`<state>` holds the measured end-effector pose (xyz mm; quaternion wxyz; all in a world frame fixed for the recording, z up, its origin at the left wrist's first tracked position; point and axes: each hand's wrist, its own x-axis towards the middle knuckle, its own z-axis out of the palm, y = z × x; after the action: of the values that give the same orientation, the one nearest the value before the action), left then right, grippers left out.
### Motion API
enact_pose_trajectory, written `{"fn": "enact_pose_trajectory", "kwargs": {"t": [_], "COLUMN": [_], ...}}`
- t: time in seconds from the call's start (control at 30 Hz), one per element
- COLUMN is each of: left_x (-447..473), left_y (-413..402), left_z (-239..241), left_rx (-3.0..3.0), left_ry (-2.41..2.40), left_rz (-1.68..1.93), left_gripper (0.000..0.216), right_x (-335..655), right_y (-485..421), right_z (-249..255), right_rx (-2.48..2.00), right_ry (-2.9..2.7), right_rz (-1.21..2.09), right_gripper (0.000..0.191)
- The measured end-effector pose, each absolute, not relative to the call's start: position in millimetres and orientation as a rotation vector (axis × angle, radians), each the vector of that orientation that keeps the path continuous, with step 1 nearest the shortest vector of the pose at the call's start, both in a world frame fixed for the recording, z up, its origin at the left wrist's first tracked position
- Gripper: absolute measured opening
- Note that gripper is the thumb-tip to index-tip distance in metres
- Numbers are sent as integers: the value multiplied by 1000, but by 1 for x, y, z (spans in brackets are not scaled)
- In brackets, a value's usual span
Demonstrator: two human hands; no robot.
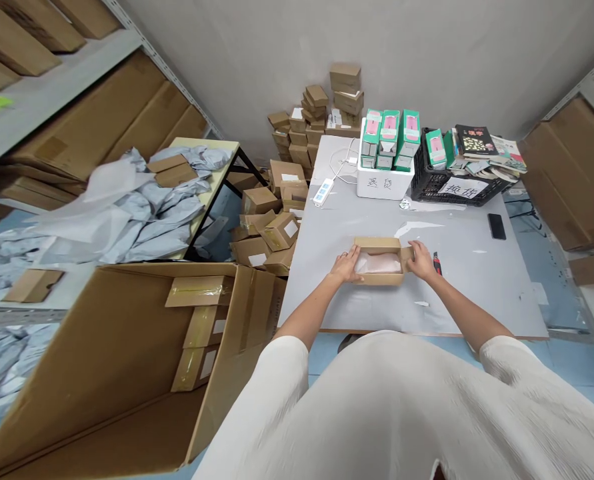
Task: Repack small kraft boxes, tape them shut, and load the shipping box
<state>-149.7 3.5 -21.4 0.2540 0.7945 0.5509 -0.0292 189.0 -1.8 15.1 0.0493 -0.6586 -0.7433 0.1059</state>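
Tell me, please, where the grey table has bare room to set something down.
The grey table looks mostly bare right of the red-and-black cutter, nearer than the black phone, and between the white power strip and left hand. Its far side is crowded by the white bin and black plastic crate.

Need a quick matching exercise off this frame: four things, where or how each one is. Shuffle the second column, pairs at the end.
1. small box
2. phone
3. bin
4. cutter

A. white, with green boxes standing in it
B. red and black, beside the right hand
C. open, between the left hand and the right
D. dark, lying toward the right edge of the table

Pairs: 1-C, 2-D, 3-A, 4-B
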Motion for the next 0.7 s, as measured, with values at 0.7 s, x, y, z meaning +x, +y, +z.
{"fn": "enact_pose_trajectory", "kwargs": {"t": [0.7], "left_x": [-140], "left_y": [2], "left_z": [-24], "left_rx": [2108], "left_ry": [1552], "left_rz": [25], "left_gripper": [144], "right_x": [112], "right_y": [30], "right_z": [57], "right_rx": [-1797], "right_ry": [-2837], "right_rz": [314], "right_gripper": [39]}}
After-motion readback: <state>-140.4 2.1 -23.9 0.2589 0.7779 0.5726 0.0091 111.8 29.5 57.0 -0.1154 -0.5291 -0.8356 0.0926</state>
